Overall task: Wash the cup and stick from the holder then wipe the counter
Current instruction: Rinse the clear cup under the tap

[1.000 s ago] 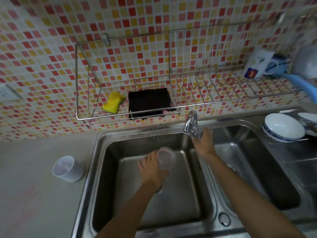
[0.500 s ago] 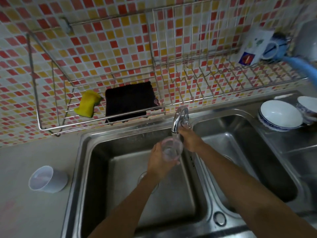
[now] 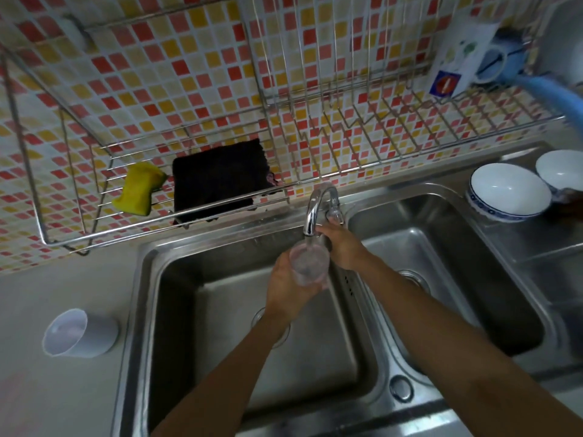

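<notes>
A white cup (image 3: 80, 334) sits on the grey counter (image 3: 47, 402), left of the sink (image 3: 140, 279)

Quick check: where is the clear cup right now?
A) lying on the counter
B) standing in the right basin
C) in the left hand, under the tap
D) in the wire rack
C: the left hand holds the cup under the tap spout.

With left grip (image 3: 290, 285) round the cup (image 3: 309, 263), right grip (image 3: 344, 247) clasps tap handle (image 3: 334, 212).
</notes>
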`<move>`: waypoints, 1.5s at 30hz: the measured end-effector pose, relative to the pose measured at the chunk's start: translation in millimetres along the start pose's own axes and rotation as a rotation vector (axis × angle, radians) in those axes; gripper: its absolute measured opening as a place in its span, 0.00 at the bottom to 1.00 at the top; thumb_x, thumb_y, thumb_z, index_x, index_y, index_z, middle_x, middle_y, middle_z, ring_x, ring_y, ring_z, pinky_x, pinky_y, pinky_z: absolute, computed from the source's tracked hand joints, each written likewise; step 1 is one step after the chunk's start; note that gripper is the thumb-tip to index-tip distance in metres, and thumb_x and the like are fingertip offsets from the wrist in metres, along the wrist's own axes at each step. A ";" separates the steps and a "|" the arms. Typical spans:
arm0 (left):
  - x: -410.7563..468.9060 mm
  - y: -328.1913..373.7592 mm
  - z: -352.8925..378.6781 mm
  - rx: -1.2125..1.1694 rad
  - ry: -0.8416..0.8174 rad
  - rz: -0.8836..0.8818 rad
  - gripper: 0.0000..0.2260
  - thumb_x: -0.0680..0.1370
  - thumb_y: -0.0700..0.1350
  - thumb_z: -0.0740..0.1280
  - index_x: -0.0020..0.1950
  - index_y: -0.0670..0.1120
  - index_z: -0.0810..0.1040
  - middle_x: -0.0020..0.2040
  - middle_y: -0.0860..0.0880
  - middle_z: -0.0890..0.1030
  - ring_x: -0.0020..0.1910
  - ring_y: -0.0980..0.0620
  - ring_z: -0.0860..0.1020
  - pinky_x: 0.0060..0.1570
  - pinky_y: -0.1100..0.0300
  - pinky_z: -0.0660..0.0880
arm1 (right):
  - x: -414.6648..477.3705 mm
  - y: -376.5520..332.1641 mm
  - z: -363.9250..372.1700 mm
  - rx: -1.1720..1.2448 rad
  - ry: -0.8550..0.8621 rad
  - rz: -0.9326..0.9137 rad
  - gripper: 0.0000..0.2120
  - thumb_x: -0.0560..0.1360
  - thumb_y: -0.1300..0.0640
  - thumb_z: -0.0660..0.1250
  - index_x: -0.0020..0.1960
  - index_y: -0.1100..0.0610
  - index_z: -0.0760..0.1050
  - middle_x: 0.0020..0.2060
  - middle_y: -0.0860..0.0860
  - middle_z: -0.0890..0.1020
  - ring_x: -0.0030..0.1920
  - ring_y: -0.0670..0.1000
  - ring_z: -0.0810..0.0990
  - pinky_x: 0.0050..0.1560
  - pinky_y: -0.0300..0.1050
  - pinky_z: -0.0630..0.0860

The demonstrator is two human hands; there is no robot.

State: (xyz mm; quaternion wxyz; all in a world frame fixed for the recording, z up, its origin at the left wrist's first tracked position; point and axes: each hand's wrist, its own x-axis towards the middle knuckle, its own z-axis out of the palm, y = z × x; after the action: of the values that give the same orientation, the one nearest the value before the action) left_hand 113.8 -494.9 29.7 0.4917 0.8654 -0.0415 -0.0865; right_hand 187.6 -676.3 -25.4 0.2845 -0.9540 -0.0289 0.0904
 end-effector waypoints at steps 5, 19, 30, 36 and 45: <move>-4.0 -4.7 -2.4 -0.014 0.016 -0.032 0.34 0.59 0.48 0.81 0.60 0.57 0.70 0.58 0.55 0.76 0.56 0.57 0.75 0.46 0.70 0.70 | 6.7 -11.0 -2.7 0.318 0.175 0.107 0.16 0.69 0.70 0.66 0.50 0.53 0.77 0.51 0.51 0.76 0.51 0.51 0.77 0.50 0.41 0.71; -6.1 3.8 5.4 -0.116 0.088 0.024 0.33 0.61 0.43 0.81 0.54 0.68 0.70 0.58 0.56 0.77 0.56 0.59 0.76 0.48 0.72 0.73 | 3.6 -6.1 -25.2 1.356 0.293 0.427 0.03 0.66 0.60 0.66 0.34 0.55 0.78 0.33 0.53 0.78 0.36 0.51 0.76 0.42 0.47 0.71; -2.2 6.5 0.5 -0.089 0.083 0.048 0.31 0.61 0.43 0.81 0.57 0.62 0.72 0.57 0.56 0.78 0.55 0.63 0.76 0.47 0.75 0.72 | -1.3 -10.3 -26.7 1.402 0.322 0.410 0.11 0.69 0.64 0.64 0.31 0.55 0.77 0.31 0.52 0.77 0.33 0.49 0.76 0.40 0.44 0.72; -7.5 -1.3 -6.5 -0.026 0.082 0.022 0.32 0.60 0.45 0.81 0.57 0.62 0.69 0.58 0.55 0.76 0.54 0.59 0.75 0.47 0.74 0.70 | -6.0 -16.6 -24.9 1.410 0.422 0.515 0.08 0.73 0.58 0.64 0.42 0.60 0.80 0.40 0.56 0.83 0.43 0.53 0.79 0.47 0.45 0.75; -20.0 -55.1 -28.7 0.342 -0.021 -0.061 0.35 0.63 0.50 0.78 0.66 0.52 0.68 0.59 0.52 0.69 0.53 0.56 0.70 0.50 0.62 0.72 | -92.2 13.1 67.7 -0.043 0.401 0.173 0.26 0.79 0.56 0.56 0.75 0.61 0.58 0.75 0.57 0.62 0.76 0.56 0.56 0.75 0.55 0.53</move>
State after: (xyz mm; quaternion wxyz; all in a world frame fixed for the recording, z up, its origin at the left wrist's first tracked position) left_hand 98.9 -439.3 -1.0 0.3340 0.9364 -0.0342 -0.1019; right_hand 84.3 -660.7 -73.7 0.2554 -0.9576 0.1084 -0.0777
